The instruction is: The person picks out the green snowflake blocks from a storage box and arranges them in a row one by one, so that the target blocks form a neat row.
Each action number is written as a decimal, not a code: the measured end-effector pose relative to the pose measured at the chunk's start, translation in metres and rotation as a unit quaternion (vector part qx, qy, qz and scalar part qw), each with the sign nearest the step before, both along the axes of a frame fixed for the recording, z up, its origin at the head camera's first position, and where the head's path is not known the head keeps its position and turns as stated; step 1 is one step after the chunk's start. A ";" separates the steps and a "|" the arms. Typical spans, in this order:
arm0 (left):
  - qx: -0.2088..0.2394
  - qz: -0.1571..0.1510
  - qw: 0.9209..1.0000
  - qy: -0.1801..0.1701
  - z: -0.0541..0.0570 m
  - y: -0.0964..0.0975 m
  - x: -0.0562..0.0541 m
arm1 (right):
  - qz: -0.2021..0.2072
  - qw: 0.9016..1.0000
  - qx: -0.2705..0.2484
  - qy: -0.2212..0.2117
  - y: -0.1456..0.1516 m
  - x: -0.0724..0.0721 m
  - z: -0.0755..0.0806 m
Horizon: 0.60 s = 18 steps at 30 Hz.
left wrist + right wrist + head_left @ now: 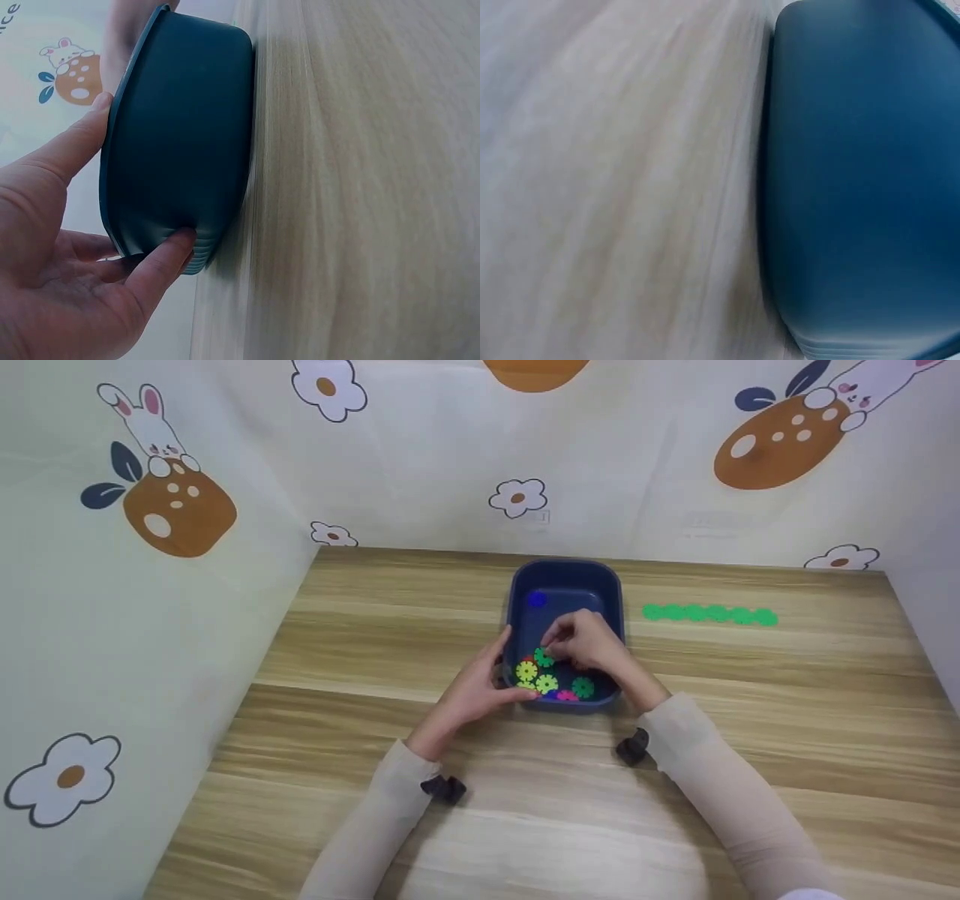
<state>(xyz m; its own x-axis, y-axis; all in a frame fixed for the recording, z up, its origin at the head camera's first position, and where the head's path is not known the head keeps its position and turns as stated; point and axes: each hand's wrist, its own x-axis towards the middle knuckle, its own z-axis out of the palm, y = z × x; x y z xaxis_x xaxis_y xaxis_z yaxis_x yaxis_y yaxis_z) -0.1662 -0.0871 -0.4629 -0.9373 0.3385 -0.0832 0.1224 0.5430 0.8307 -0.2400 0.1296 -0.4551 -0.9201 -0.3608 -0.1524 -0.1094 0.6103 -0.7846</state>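
A dark blue plastic bin (pixel 564 574) sits on the table with several notched plastic discs inside. My left hand (pixel 476 684) grips its near left corner, the thumb along the near rim and fingers against the side; the left wrist view shows the bin's outer wall (pixel 184 120) between them. Reaching over the bin's right side, my right hand (pixel 586 641) pinches a green notched disc (pixel 543 658) at its fingertips. Around it lie a yellow disc (pixel 526 670), a darker green disc (pixel 583 688) and a pink disc (pixel 568 695). The right wrist view shows no hand, just the bin's outside (pixel 862 180).
A row of green discs (pixel 709 613) lies to the right of the bin. One blue disc (pixel 537 599) rests at the bin's far left. Printed cloth walls (pixel 420 457) stand behind and beside the wood-grain table (pixel 750 682).
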 end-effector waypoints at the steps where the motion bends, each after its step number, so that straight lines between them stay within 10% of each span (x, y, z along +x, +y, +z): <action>1: 0.001 0.000 1.000 -0.001 0.000 0.000 0.000 | -0.004 1.000 -0.005 0.003 0.000 0.000 0.001; 18: 0.026 0.002 1.000 -0.009 -0.002 0.000 -0.001 | -0.050 0.994 -0.074 0.062 0.017 -0.007 0.031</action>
